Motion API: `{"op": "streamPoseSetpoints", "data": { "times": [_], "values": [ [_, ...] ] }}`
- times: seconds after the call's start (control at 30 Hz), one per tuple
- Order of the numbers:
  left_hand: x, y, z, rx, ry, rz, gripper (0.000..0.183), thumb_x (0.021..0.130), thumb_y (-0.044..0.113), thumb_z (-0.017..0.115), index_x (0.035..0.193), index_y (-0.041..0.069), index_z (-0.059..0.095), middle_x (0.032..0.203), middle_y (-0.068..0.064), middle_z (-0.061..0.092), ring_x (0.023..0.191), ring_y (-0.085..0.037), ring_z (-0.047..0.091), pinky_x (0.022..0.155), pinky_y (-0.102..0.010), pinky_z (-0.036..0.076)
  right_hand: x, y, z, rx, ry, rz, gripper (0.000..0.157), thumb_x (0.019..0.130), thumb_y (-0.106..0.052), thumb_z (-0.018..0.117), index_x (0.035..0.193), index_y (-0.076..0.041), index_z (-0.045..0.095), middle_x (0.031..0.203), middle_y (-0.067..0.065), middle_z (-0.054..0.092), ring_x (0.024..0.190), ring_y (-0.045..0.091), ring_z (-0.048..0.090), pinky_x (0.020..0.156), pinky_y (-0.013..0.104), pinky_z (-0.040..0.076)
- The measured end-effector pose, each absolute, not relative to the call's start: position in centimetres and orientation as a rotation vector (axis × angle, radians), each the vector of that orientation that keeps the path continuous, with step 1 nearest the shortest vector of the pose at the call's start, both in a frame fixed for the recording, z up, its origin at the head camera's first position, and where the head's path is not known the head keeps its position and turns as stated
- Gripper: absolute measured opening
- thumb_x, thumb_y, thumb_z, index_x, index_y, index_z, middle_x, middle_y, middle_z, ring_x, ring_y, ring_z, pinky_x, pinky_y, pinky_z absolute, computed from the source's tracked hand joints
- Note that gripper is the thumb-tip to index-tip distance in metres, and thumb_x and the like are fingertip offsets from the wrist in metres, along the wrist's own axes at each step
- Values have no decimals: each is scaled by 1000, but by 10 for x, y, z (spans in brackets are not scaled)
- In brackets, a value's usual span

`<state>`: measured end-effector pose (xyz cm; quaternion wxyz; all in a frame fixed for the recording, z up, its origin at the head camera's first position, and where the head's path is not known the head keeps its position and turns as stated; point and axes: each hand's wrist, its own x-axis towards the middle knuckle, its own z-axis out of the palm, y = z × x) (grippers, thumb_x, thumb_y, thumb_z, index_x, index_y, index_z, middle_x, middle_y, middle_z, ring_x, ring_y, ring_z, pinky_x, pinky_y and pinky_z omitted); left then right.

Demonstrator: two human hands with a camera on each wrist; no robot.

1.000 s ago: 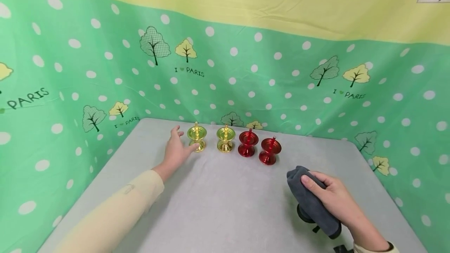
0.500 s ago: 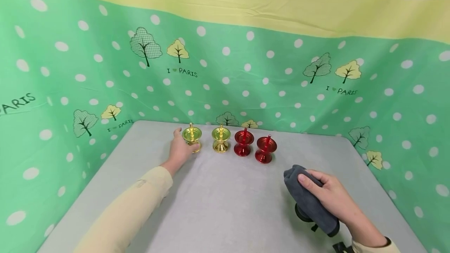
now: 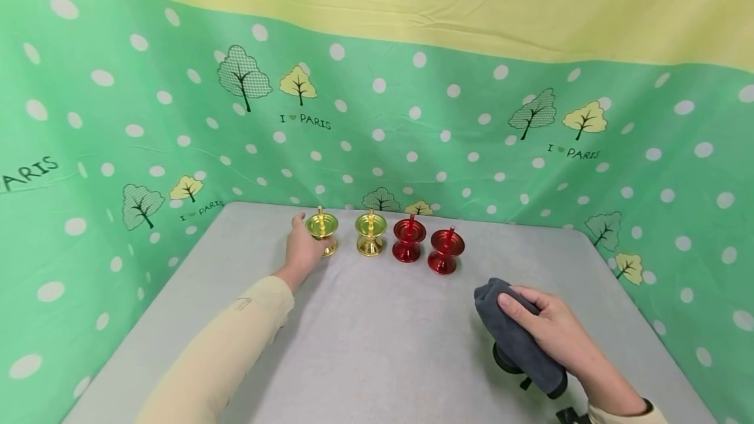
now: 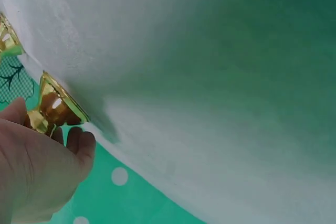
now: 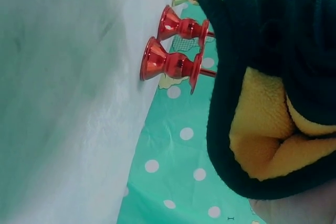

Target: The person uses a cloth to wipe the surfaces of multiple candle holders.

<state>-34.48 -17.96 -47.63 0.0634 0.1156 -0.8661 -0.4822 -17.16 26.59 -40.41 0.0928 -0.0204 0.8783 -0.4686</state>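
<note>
At the table's far side, my left hand (image 3: pixel 302 247) grips the waist of the leftmost gold candle holder (image 3: pixel 323 224), which stands upright with a central spike. Its flared base (image 4: pixel 63 106) faces the tabletop in the left wrist view, fingers and thumb round the narrow part. Beside it stand a second gold candle holder (image 3: pixel 370 241), then two red candle holders, one (image 3: pixel 408 248) and another (image 3: pixel 444 262) slightly nearer. My right hand (image 3: pixel 562 335) holds a folded dark grey cloth (image 3: pixel 512 326) at the right. Yellow lining (image 5: pixel 262 108) shows inside the folds in the right wrist view.
A grey table (image 3: pixel 371 345) lies under everything. Green polka-dot fabric (image 3: pixel 412 136) hangs as walls behind it and at both sides. Part of a black wrist device (image 3: pixel 571 415) shows below the cloth near my right wrist.
My left hand has closed in from the left and taken hold of the leftmost gold candle holder. The head view has shifted slightly. My right hand still holds the cloth in nearly the same place.
</note>
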Motion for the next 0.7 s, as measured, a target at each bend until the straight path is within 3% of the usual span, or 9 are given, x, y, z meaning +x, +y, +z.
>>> {"op": "streamPoseSetpoints", "data": {
  "times": [0.27, 0.7],
  "values": [
    [-345, -182, -477, 338, -2570, -1441, 100, 93, 13, 85, 167, 2, 18, 158, -35, 47, 150, -47, 46, 125, -56, 41, -172, 265, -406, -59, 2589, -1413, 52, 110, -45, 59, 149, -10, 63, 141, 16, 70, 98, 12, 73, 82, 27, 60],
    [-332, -198, -465, 138, -2552, -1277, 79, 83, 13, 92, 147, 3, 47, 138, -29, 66, 132, -45, 64, 114, -57, 51, -172, 261, -407, -75, 2612, -1371, 55, 110, -47, 58, 151, -10, 61, 148, 17, 66, 112, 9, 70, 88, 24, 59]
  ]
}}
